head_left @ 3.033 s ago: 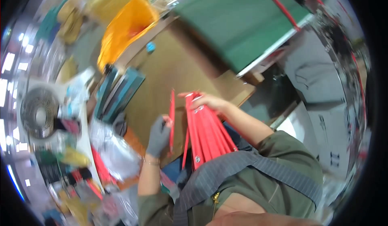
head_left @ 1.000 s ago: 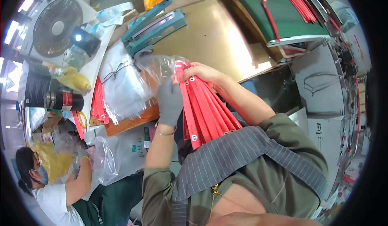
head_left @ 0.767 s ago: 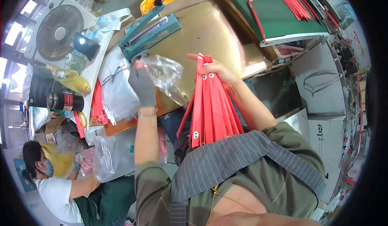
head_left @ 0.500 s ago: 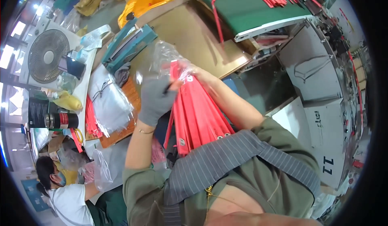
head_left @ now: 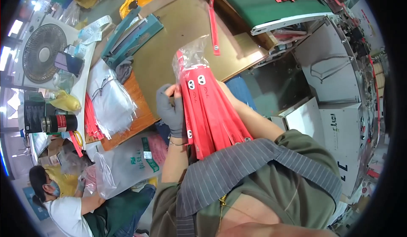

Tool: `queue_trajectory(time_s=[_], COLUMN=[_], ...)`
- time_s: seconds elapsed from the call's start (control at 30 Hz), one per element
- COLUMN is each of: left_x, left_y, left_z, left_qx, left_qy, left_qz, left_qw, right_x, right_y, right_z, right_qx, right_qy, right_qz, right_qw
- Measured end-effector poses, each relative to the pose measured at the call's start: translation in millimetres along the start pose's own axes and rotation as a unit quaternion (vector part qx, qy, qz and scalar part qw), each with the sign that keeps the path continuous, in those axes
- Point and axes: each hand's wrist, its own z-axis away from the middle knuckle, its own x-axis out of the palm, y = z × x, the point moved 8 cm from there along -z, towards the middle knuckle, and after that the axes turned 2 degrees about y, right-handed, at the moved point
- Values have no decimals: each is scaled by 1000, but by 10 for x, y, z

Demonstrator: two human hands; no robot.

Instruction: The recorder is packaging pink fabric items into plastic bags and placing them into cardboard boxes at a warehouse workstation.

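Apparently bagging fanned, flat red strips at chest, tops inside clear plastic bag; grey-gloved left hand alongside, fingers curled, hold unclear; bare right hand behind, fingers hidden; likely needing downward tug.

The strips are red, the glove grey, the apron dark grey with pale pinstripes.

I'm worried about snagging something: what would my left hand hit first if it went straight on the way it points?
Probably the clear bag at the far end of the red strips. Your left hand might only brush its edge; depth is unclear.
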Motion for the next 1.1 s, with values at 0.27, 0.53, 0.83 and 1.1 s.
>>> queue_trajectory(time_s=[0.27, 0.53, 0.83, 1.1], left_x=[-122, -53, -380, -780], left_y=[-549, -1267, -1680, -1511], left_z=[380, 553, 493, 248], left_qx=[-176, -361, -364, -166], left_qy=[-10, -91, 91, 159], left_qz=[150, 253, 126, -84], left_qw=[973, 893, 918, 970], right_x=[-189, 140, 398, 483], right_y=[176, 440, 639, 670], right_z=[202, -671, -976, -727], right_qx=[128, -172, 10, 28], right_qy=[106, -81, -95, 28], right_qz=[-120, 542, 338, 512], right_qw=[979, 819, 936, 858])
